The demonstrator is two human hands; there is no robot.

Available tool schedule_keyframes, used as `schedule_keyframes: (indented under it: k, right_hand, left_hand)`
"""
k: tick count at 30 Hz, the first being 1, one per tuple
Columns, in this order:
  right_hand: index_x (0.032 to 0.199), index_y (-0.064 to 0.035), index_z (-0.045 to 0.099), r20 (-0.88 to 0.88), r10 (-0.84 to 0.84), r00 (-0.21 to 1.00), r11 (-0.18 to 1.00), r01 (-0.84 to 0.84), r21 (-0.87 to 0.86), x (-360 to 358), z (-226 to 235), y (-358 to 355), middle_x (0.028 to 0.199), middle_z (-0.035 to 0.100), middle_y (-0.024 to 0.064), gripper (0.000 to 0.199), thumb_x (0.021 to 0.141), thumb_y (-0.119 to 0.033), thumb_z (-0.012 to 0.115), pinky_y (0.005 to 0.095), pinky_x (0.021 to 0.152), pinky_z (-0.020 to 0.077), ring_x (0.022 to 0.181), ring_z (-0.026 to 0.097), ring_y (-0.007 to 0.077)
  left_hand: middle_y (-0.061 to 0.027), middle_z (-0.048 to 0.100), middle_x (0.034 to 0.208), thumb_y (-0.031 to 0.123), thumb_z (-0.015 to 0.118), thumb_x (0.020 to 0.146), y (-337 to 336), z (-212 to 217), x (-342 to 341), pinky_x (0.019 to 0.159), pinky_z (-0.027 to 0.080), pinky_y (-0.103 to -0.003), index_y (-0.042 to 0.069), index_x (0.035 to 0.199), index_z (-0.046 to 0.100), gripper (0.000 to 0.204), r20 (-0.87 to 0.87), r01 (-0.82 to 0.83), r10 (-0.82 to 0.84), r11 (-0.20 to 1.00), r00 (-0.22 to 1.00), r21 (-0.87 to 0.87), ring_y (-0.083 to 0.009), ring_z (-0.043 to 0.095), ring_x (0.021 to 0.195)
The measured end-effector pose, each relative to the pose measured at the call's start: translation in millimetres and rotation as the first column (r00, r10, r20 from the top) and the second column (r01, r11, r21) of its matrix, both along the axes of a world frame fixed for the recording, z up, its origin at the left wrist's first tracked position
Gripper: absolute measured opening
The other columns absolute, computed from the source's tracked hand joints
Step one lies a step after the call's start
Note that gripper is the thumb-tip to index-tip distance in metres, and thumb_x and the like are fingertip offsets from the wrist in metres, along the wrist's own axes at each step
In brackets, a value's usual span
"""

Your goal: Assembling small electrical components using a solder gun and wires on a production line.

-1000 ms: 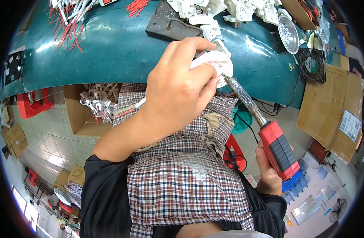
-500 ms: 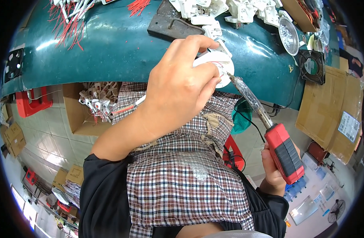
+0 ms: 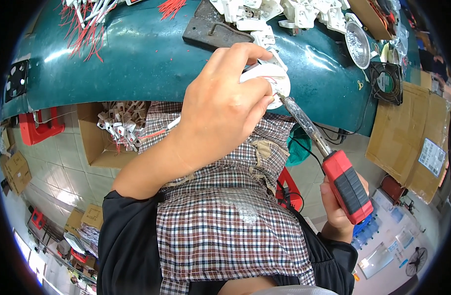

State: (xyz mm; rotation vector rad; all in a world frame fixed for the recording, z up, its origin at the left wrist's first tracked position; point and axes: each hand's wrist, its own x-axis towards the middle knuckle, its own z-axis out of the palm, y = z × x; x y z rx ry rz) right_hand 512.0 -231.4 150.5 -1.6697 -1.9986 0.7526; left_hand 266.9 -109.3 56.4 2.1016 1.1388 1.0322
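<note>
My left hand (image 3: 223,98) is closed around a round white plastic piece (image 3: 283,78) at the near edge of the table. Thin red wire shows inside the piece, and the palm side of the grip is hidden. In my right hand (image 3: 333,209) is a soldering iron (image 3: 352,189) with a red and black handle. Its tip reaches the inside of the white piece, close to my left thumb and fingertips; whether it touches cannot be made out. A white tube-like end with a red wire (image 3: 159,132) sticks out beside my left wrist.
On the green table (image 3: 141,64) lie a dark metal block (image 3: 198,35), heaped white plastic parts (image 3: 304,14), a metal bowl (image 3: 357,45) and red-wired pieces (image 3: 90,24). A small black fan (image 3: 387,82) stands at the right edge. Below, a cardboard box (image 3: 86,132) holds white parts.
The soldering iron has shifted slightly left, its tip now nearer my left fingertips, and the handle has moved a little up and left with my right hand. My left hand is nearly still.
</note>
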Motion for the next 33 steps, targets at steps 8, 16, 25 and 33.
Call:
schedule_keyframes:
  k: [8, 16, 25, 33]
  right_hand:
    - [0.088, 0.0013, 0.064, -0.019, -0.026, 0.999, 0.999, 0.026, -0.021, 0.5, 2.8, -6.0, 0.075, 0.063, 0.014, 0.024, 0.067, 0.002, 0.076, 0.033, 0.059, 0.0508, 0.062, 0.065, 0.0287]
    - [0.094, 0.0009, 0.07, -0.022, -0.308, 0.951, 0.951, 0.307, -0.036, 14.8, 1.8, -28.9, 0.08, 0.066, 0.0153, 0.024, 0.071, -0.003, 0.074, 0.0354, 0.065, 0.0516, 0.066, 0.064, 0.0326]
    - [0.102, 0.0039, 0.054, -0.332, -0.397, 0.856, 0.907, 0.42, -0.001, 3.7, -17.8, -22.9, 0.072, 0.053, 0.0091, 0.016, 0.089, 0.0, 0.063, 0.0221, 0.046, 0.0384, 0.049, 0.043, 0.0087]
    - [0.109, 0.0052, 0.053, -0.544, -0.393, 0.741, 0.872, 0.488, 0.035, 1.2, -33.6, -8.5, 0.081, 0.055, 0.0101, 0.018, 0.094, -0.002, 0.06, 0.0227, 0.045, 0.0392, 0.047, 0.041, 0.0054]
  left_hand:
    - [-0.012, 0.063, 0.123, 0.004, 0.08, 0.073, 0.6, -0.8, -0.3, 0.088, 0.053, -0.039, 0.004, 0.082, 0.071, 0.012, 0.0, 0.005, -0.005, 1.0, 1.0, 0.004, -0.0304, 0.064, 0.107]
    - [-0.0122, 0.063, 0.123, 0.004, 0.081, 0.073, 0.5, -1.0, -1.5, 0.087, 0.053, -0.04, 0.003, 0.083, 0.071, 0.014, -0.007, 0.007, -0.007, 1.0, 1.0, 0.002, -0.0308, 0.064, 0.106]
    - [-0.0128, 0.063, 0.123, 0.005, 0.082, 0.074, 1.7, 0.1, -0.2, 0.088, 0.053, -0.04, 0.004, 0.084, 0.071, 0.015, 0.003, 0.008, -0.008, 1.0, 1.0, -0.014, -0.0318, 0.064, 0.106]
    - [-0.0121, 0.063, 0.123, 0.004, 0.08, 0.079, -0.5, -3.6, 5.0, 0.069, 0.056, -0.032, 0.004, 0.084, 0.069, 0.013, 0.021, -0.05, 0.05, 0.999, 0.998, -0.015, -0.0262, 0.064, 0.102]
